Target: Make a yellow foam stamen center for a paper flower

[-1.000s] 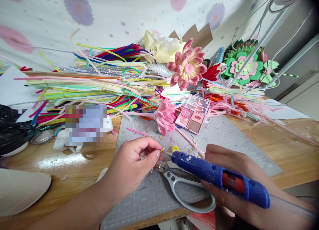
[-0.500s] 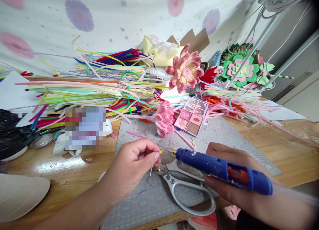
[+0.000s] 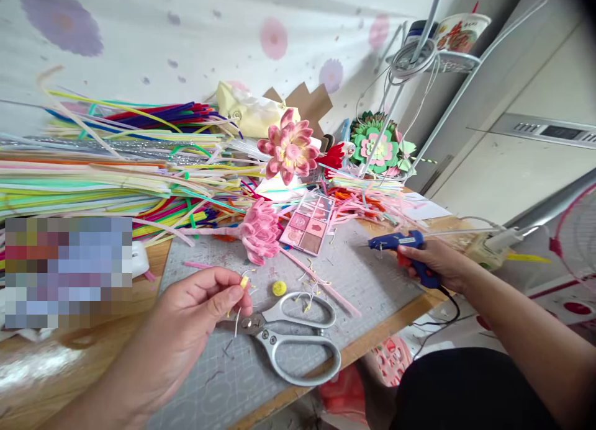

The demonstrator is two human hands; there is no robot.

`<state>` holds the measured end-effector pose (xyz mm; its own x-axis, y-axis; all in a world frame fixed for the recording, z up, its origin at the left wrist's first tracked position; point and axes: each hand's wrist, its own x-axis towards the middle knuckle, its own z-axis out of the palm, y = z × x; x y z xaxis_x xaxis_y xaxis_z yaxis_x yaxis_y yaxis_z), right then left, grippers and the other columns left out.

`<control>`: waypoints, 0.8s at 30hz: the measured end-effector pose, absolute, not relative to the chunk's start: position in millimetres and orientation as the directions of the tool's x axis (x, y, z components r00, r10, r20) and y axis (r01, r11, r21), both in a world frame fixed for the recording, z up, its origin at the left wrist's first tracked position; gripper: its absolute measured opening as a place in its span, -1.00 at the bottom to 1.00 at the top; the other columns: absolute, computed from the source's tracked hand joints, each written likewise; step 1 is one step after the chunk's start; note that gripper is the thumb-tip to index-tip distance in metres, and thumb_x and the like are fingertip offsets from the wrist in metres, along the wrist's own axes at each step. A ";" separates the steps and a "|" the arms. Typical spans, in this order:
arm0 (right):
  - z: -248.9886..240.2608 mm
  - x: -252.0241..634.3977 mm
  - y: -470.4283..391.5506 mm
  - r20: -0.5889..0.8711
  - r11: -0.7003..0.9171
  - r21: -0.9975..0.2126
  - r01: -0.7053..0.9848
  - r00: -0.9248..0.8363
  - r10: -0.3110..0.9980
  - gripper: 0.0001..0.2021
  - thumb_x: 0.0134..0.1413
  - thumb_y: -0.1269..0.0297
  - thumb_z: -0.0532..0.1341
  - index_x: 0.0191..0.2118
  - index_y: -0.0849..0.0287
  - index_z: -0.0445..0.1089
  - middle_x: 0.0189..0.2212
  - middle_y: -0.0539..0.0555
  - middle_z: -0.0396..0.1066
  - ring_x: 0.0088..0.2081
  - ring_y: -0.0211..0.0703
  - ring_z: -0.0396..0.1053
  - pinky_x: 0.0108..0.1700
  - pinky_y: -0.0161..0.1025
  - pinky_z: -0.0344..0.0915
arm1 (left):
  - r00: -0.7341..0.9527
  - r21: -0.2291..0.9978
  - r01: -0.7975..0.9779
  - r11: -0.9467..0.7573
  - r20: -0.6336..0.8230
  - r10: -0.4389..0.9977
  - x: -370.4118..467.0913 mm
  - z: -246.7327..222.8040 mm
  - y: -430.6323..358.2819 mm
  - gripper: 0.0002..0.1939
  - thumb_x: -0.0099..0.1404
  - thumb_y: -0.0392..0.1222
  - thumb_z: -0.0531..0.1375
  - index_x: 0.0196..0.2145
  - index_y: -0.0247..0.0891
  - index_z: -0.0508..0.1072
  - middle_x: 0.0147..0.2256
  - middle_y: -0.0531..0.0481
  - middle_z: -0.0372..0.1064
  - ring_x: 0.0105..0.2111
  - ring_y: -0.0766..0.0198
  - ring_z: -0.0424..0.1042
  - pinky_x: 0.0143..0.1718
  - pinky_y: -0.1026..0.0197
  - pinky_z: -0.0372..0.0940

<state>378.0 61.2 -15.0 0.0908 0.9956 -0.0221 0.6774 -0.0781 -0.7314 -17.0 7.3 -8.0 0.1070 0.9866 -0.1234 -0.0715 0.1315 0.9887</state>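
Far left there's a huge pile of colourful fuzzy stems (image 3: pixel 107 175), with a pixelated patch (image 3: pixel 69 272) on its near side, so no clue what's under that. Next is the left hand (image 3: pixel 200 312), fingertips pinched on a small yellow piece (image 3: pixel 244 282) over the left part of the grey cutting mat (image 3: pixel 186 368). A thin white wire (image 3: pixel 236 323) hangs below those fingers.

Silver scissors (image 3: pixel 270 337) are kinda in the way: blades run up beside that hand, handles point right, taking up the near middle. Just beyond them are a yellow disc (image 3: pixel 279 288) and some loose yellow-tipped wires (image 3: pixel 310 284). Farther back there's a fuzzy pink flower (image 3: pixel 261 231), then a makeup-style palette (image 3: pixel 310 224), with a bigger pink-and-yellow flower (image 3: pixel 288 147) behind.

Over on the right, the right hand (image 3: pixel 442 262) is wrapped round a blue glue gun (image 3: pixel 400 241), nozzle facing left, well apart from the yellow piece. Green paper flowers (image 3: pixel 376 149) sit far right behind a metal pole (image 3: pixel 386 123), and a pink-rimmed fan (image 3: pixel 577 231) pokes in at the edge.
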 end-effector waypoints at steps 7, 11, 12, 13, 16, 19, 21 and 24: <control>8.1 361.3 45.6 0.300 -0.084 -0.185 0.979 0.138 0.944 -0.64 0.08 -0.02 0.12 -0.50 0.15 0.44 -0.59 0.16 0.37 -0.56 -0.08 0.32 -0.55 -0.21 0.09 | 0.168 0.925 -0.338 0.172 -0.120 0.978 -12.6 -5.2 2.0 -0.98 0.15 -0.27 0.27 -0.40 -0.25 0.49 -0.51 0.06 0.44 -0.44 0.31 0.42 -0.34 0.27 0.29; 16.0 285.7 23.1 0.451 0.529 -0.354 0.771 -0.355 0.819 -0.85 0.15 0.26 0.14 -0.22 0.12 0.44 -0.25 0.15 0.43 -0.23 -0.07 0.41 -0.22 -0.17 0.32 | 0.217 0.909 -0.365 0.200 -0.126 0.968 -11.5 -6.8 0.0 -0.98 0.18 -0.27 0.25 -0.40 -0.25 0.49 -0.49 0.06 0.44 -0.43 0.31 0.43 -0.31 0.25 0.30; 15.8 263.1 17.7 0.464 0.660 -0.394 0.639 -0.482 0.743 -0.84 0.14 0.33 0.15 -0.18 0.10 0.43 -0.22 0.13 0.40 -0.21 -0.13 0.40 -0.20 -0.21 0.33 | 0.224 0.904 -0.373 0.210 -0.132 0.966 -10.9 -7.0 -0.3 -0.98 0.18 -0.27 0.25 -0.40 -0.26 0.48 -0.49 0.06 0.44 -0.43 0.31 0.43 -0.30 0.25 0.31; 14.8 241.7 13.4 0.458 0.743 -0.414 0.526 -0.585 0.669 -0.78 0.16 0.42 0.12 -0.13 0.09 0.43 -0.21 0.11 0.38 -0.22 -0.19 0.38 -0.22 -0.26 0.32 | 0.227 0.896 -0.385 0.220 -0.139 0.964 -10.0 -7.2 -0.5 -0.98 0.17 -0.28 0.26 -0.40 -0.26 0.48 -0.48 0.06 0.44 -0.43 0.32 0.43 -0.30 0.26 0.31; 7.5 193.2 9.3 0.510 0.842 -0.414 0.346 -0.678 0.529 -0.76 0.17 0.44 0.11 -0.13 0.09 0.47 -0.33 0.07 0.32 -0.37 -0.29 0.30 -0.38 -0.35 0.25 | 0.223 0.869 -0.427 0.249 -0.165 0.961 -7.3 -7.5 0.1 -0.97 0.14 -0.31 0.28 -0.41 -0.29 0.48 -0.49 0.05 0.43 -0.44 0.36 0.40 -0.37 0.34 0.30; -1.5 170.6 14.9 0.550 0.854 -0.422 0.304 -0.663 0.508 -0.82 0.15 0.40 0.14 -0.25 0.11 0.50 -0.38 0.04 0.26 -0.41 -0.30 0.23 -0.45 -0.36 0.18 | 0.229 0.847 -0.460 0.266 -0.177 0.957 -6.0 -8.1 1.3 -0.96 0.13 -0.33 0.29 -0.44 -0.32 0.48 -0.50 0.05 0.42 -0.46 0.40 0.37 -0.43 0.40 0.27; -3.7 164.6 19.1 0.559 0.844 -0.460 0.277 -0.647 0.518 -0.85 0.08 0.45 0.17 -0.33 0.14 0.49 -0.40 0.03 0.23 -0.39 -0.28 0.22 -0.41 -0.34 0.19 | 0.240 0.832 -0.481 0.278 -0.180 0.954 -6.4 -8.8 1.7 -0.96 0.13 -0.33 0.29 -0.44 -0.31 0.48 -0.50 0.06 0.42 -0.48 0.41 0.37 -0.44 0.41 0.27; 0.3 160.7 22.1 0.555 0.785 -0.576 0.228 -0.596 0.580 -0.88 -0.03 0.52 0.19 -0.40 0.20 0.45 -0.40 0.03 0.21 -0.34 -0.26 0.24 -0.33 -0.32 0.23 | 0.257 0.817 -0.492 0.299 -0.192 0.947 -8.3 -9.3 1.0 -0.96 0.15 -0.31 0.28 -0.44 -0.29 0.47 -0.50 0.09 0.40 -0.49 0.41 0.37 -0.44 0.38 0.29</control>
